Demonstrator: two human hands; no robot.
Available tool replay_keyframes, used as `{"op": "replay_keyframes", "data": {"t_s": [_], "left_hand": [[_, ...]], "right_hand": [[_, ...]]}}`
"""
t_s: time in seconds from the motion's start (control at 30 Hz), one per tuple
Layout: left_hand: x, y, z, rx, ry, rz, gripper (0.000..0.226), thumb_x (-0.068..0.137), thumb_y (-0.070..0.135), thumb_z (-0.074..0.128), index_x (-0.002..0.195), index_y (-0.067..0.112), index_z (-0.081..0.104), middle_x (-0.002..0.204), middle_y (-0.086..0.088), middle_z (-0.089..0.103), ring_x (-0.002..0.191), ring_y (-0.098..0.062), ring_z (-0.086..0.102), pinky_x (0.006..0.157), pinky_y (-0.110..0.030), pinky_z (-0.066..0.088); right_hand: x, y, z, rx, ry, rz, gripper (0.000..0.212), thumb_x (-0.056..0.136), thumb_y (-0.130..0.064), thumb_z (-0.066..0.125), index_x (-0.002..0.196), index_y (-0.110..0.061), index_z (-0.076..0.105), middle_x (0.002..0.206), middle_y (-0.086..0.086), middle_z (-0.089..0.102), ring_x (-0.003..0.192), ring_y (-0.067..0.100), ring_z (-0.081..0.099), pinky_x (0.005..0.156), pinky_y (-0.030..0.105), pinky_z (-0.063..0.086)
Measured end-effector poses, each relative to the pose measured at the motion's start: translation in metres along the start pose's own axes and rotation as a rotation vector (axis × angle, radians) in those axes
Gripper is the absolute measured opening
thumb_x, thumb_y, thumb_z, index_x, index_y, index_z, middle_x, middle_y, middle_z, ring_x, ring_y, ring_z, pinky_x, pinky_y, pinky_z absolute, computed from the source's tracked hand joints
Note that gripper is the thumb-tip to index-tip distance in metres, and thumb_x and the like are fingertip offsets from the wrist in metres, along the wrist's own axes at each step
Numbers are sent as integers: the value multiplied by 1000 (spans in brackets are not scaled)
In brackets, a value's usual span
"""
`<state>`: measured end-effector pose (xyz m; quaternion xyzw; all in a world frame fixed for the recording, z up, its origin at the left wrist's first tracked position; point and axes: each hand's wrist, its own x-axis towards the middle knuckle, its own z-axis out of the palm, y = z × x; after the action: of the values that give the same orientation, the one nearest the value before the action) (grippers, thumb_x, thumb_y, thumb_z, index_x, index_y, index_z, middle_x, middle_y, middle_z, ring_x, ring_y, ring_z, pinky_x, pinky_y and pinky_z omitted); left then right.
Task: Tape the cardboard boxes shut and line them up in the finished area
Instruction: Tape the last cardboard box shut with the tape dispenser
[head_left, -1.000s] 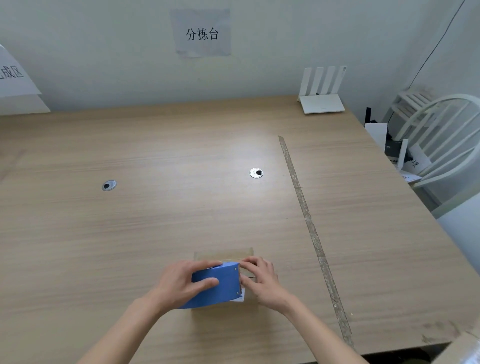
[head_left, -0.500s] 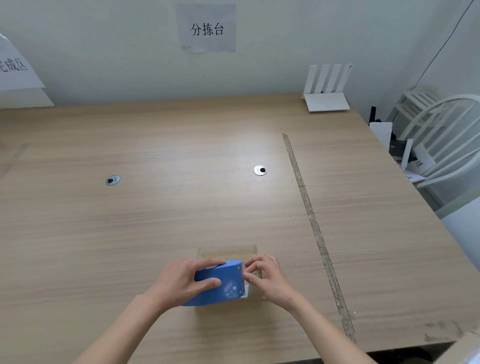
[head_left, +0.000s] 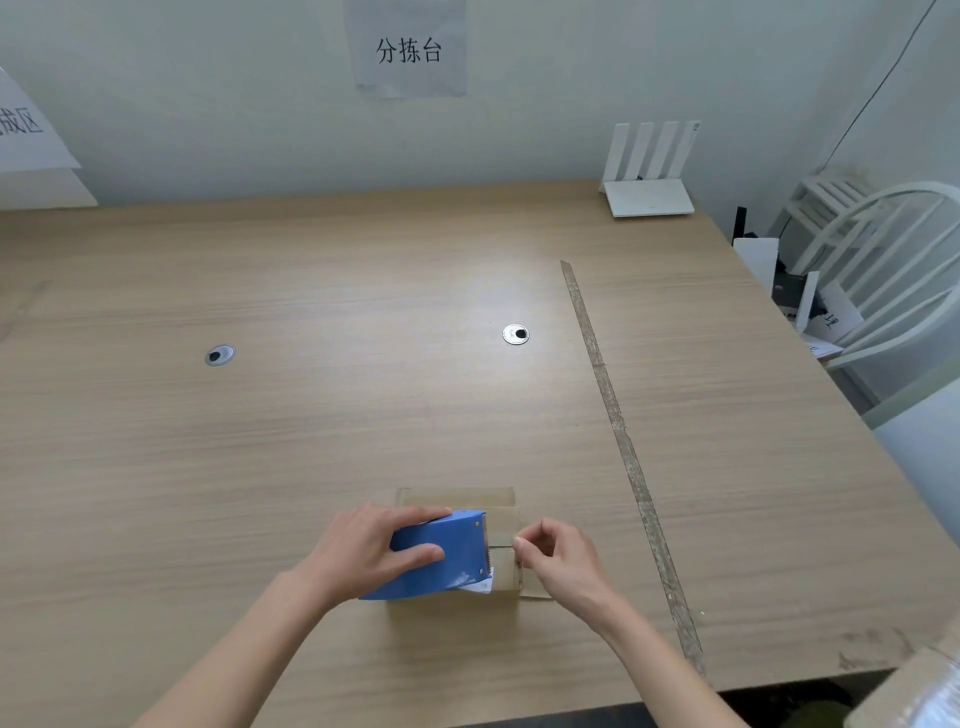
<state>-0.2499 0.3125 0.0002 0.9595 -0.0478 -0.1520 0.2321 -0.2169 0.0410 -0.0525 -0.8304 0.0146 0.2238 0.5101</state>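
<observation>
Hands worked at the near edge of a wooden table (head_left: 311, 415): the left hand (head_left: 358, 551) gripped a blue tape dispenser (head_left: 441, 556) resting on a small cardboard box (head_left: 457, 501), while the right hand (head_left: 563, 564), fingers curled, pinched at the box's right edge. A worn tape strip (head_left: 618, 415) ran down the tabletop at right; a white router (head_left: 652, 176) stood at the far edge.

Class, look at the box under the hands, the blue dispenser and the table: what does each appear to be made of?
Cardboard box: matte brown cardboard, folded flaps.
Tape dispenser: probably painted metal; smooth blue sides, rivets, toothed edge.
Table: wood-grain top, possibly laminate.
</observation>
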Motion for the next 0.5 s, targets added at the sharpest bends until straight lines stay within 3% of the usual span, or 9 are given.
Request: {"op": "replay_keyframes", "data": {"t_s": [0.23, 0.5], "left_hand": [[4, 1, 0, 46, -12, 35, 48, 82, 72, 46, 130, 67, 43, 90, 17, 68, 77, -8, 56, 64, -23, 41], [5, 5, -3, 49, -8, 35, 43, 88, 63, 55, 130, 64, 48, 93, 23, 67, 77, -7, 57, 62, -21, 40]], "right_hand": [[4, 11, 3, 199, -3, 112, 9, 97, -12, 64, 89, -8, 68, 82, 4, 73, 84, 18, 76, 89, 38, 60], [4, 10, -4, 291, -50, 145, 10, 102, -7, 55, 96, 0, 59, 88, 9, 68, 92, 21, 76, 88, 34, 61]]}}
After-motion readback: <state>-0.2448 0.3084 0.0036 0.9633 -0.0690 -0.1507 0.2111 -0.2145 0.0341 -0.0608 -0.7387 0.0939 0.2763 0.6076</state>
